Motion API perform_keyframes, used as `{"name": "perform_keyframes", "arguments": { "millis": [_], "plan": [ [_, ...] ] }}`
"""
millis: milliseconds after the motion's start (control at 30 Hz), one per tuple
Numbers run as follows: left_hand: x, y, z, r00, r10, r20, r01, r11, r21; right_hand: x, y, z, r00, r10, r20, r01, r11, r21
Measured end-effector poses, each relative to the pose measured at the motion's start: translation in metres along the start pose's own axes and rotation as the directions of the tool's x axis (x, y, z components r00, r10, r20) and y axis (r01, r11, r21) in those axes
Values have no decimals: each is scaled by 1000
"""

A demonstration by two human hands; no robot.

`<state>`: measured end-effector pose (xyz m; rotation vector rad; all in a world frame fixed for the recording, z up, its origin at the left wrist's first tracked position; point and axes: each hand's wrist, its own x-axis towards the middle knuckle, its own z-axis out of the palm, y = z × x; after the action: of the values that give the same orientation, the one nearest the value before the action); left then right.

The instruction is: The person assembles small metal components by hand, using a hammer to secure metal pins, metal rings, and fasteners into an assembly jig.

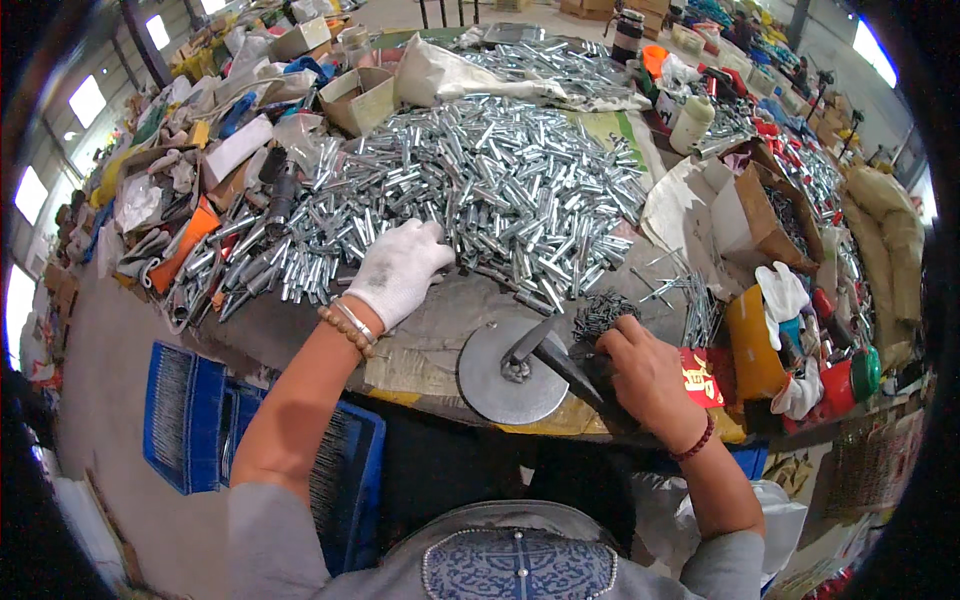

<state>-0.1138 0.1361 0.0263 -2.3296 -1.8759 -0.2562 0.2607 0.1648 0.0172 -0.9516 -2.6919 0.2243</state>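
My left hand (405,270), in a white glove, reaches to the near edge of a large heap of shiny metal tubes (500,180). Its fingers curl down among the tubes, and their tips are hidden. My bare right hand (650,378) is closed, with thumb and fingers bent together beside a small pile of dark screw-like pieces (602,313); anything between the fingertips is too small to tell. Between my hands a round steel plate (480,375) lies on the bench. A hammer (568,368) rests across it, head on the plate, handle slanting toward my right wrist.
Long thin pins (700,310) lie right of the dark pile. A red packet (703,378) and a yellow container (755,345) stand near my right hand. Blue crates (185,415) sit below the bench at left. An open cardboard box (765,225) stands at right.
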Motion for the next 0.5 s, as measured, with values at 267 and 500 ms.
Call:
{"name": "perform_keyframes", "arguments": {
  "millis": [267, 500],
  "plan": [
    [-13, 31, 5, 998, 9, -68, -21, 984, -174, -11, -4, -4, 999, 50, -4, -50, 998, -30],
    [-56, 104, -29, 985, -109, -137, 44, 912, -407, -16, -33, -15, 995, 54, -87, -37, 983, 182]
  ]
}}
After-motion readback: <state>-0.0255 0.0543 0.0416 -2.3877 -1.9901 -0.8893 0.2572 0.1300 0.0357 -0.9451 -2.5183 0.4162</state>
